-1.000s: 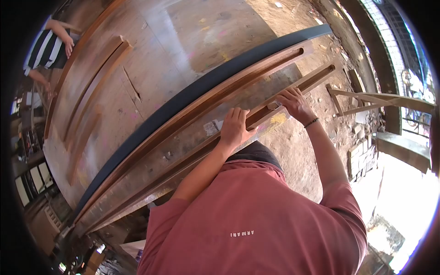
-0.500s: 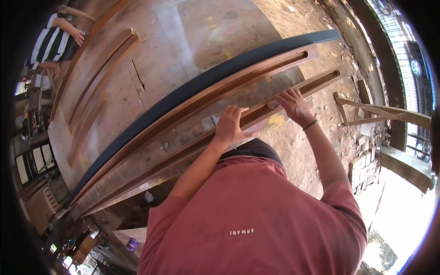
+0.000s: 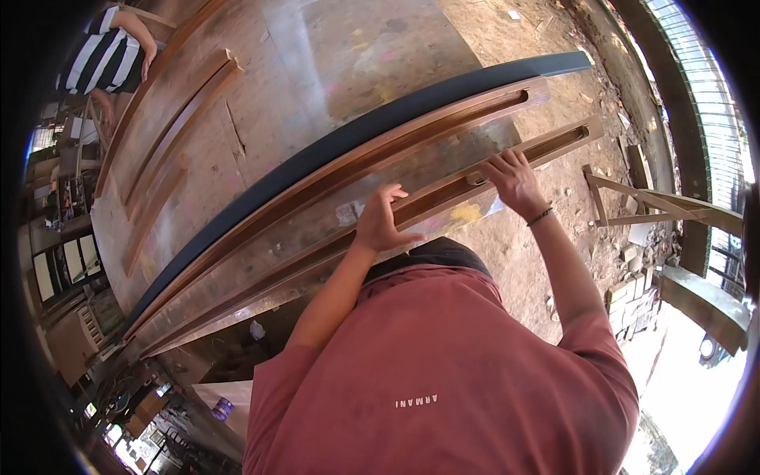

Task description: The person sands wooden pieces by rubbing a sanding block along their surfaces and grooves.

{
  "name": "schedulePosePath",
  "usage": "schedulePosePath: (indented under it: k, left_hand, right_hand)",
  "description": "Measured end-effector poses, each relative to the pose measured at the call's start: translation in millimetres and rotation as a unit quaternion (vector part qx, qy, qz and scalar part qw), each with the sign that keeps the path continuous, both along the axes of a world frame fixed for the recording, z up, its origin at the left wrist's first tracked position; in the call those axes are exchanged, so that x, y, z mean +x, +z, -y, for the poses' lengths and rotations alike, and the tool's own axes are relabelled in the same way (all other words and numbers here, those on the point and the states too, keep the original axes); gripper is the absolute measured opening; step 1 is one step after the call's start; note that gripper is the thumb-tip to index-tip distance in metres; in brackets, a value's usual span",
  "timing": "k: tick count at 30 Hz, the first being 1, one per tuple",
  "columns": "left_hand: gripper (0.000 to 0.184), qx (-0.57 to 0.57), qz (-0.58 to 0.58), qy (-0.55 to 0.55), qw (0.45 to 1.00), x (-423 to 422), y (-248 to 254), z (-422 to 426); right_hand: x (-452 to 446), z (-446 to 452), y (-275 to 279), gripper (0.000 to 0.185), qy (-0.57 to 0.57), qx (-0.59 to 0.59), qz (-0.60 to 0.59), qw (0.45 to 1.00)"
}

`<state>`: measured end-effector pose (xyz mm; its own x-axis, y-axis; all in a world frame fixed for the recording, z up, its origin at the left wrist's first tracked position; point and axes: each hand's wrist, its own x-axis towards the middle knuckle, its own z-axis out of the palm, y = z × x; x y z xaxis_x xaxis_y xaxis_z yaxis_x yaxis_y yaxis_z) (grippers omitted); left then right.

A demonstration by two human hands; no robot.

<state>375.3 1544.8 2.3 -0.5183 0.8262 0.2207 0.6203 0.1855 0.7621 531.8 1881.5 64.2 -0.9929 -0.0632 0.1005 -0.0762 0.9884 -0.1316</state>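
Observation:
A long brown wooden board with a groove runs diagonally along the near edge of the worktable. My right hand, a dark band at its wrist, bends its fingers over a small tan block in that groove; the block's exact kind is unclear. My left hand straddles the same board further left, thumb on the near side and fingers on the far side, spread apart in a C shape. Beyond it lies a second grooved board, beside a long dark blue-grey curved strip.
More wooden pieces lie across the stained worktable. At far left stands another person in a striped shirt. A wooden trestle and stacked blocks are on the dirt floor at right.
My left hand has slid a little to the left along the board, staying spread. My right hand remains at nearly the same place, over the small block. The view has shifted slightly.

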Motion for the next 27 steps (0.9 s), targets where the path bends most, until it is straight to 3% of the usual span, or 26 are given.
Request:
schedulePosePath:
  k: [1, 3, 5, 8, 10, 11, 12, 16, 17, 18, 19, 20, 21, 23, 24, 26, 27]
  left_hand:
    - [0.125, 0.017, -0.004, 0.002, 1.000, -0.1, -4.3, 2.4]
    - [0.126, 0.037, -0.008, -0.005, 0.999, -2.1, -6.7, 1.3]
    - [0.126, 0.034, 0.097, 0.011, 0.995, 0.1, -0.8, 5.5]
    - [0.125, 0.042, 0.080, 0.013, 0.996, -1.6, -2.5, 1.7]
    - [0.122, 0.030, 0.034, 0.013, 0.999, -0.4, -2.5, 5.5]
    - [0.122, 0.030, 0.036, 0.009, 0.999, 2.1, -1.6, 7.5]
    - [0.122, 0.020, 0.016, 0.014, 1.000, 0.6, -4.0, 4.3]
    - [0.117, -0.028, -0.004, 0.037, 0.999, 6.1, 2.8, -2.8]
    - [0.117, -0.028, -0.001, 0.031, 0.999, 5.7, 9.0, -5.0]
    - [0.110, -0.057, -0.050, 0.008, 0.997, 2.5, 16.8, -7.2]
    - [0.104, -0.086, -0.100, -0.012, 0.991, 1.3, 23.6, -11.0]
    - [0.104, -0.088, -0.101, -0.013, 0.991, 5.3, 30.1, -11.8]
    - [0.095, -0.099, -0.100, -0.004, 0.990, 6.8, 35.4, -15.1]
    - [0.087, -0.114, -0.099, -0.004, 0.988, 6.9, 38.1, -15.3]
    - [0.084, -0.113, -0.097, 0.005, 0.989, 7.8, 33.9, -13.7]
    - [0.081, -0.105, -0.094, 0.017, 0.990, 9.1, 28.3, -18.2]
    - [0.079, -0.104, -0.099, 0.015, 0.990, 8.0, 27.3, -18.3]
  right_hand:
    - [5.3, 7.9, -14.3, 0.035, 0.010, 0.036, -0.015, 0.999]
    - [-2.2, 63.0, -50.8, 0.048, 0.062, -0.112, -0.017, 0.992]
    - [-35.1, 126.9, 8.2, 0.055, 0.070, -0.062, 0.099, 0.991]
    - [-18.3, 96.2, -18.5, 0.053, 0.077, 0.045, 0.026, 0.996]
    - [3.1, 11.6, -43.4, 0.052, 0.036, 0.002, -0.085, 0.996]
    - [11.5, -29.6, -41.3, 0.045, 0.003, -0.003, -0.010, 1.000]
    - [8.4, -47.1, 2.3, 0.041, -0.039, -0.022, 0.127, 0.991]
    - [16.2, -43.6, -10.0, 0.044, -0.038, 0.008, 0.066, 0.997]
    - [28.7, -32.9, -77.5, 0.046, -0.002, 0.011, -0.035, 0.999]
    - [22.0, 5.5, -73.5, 0.050, 0.020, -0.023, -0.005, 1.000]
    - [5.9, 41.2, -41.1, 0.053, 0.084, 0.018, 0.089, 0.992]
    - [-21.4, 61.5, 17.0, 0.054, 0.079, -0.067, 0.201, 0.974]
    - [-18.3, 55.8, -0.9, 0.054, 0.079, -0.066, 0.197, 0.975]
    - [-1.4, 36.1, -51.5, 0.049, 0.058, -0.002, -0.008, 0.998]
    - [1.8, -1.6, -51.6, 0.046, 0.033, -0.099, -0.008, 0.995]
    - [24.2, -80.5, -30.2, 0.040, 0.007, -0.006, -0.060, 0.998]
    - [25.2, -109.1, -9.8, 0.031, -0.044, -0.034, 0.065, 0.996]
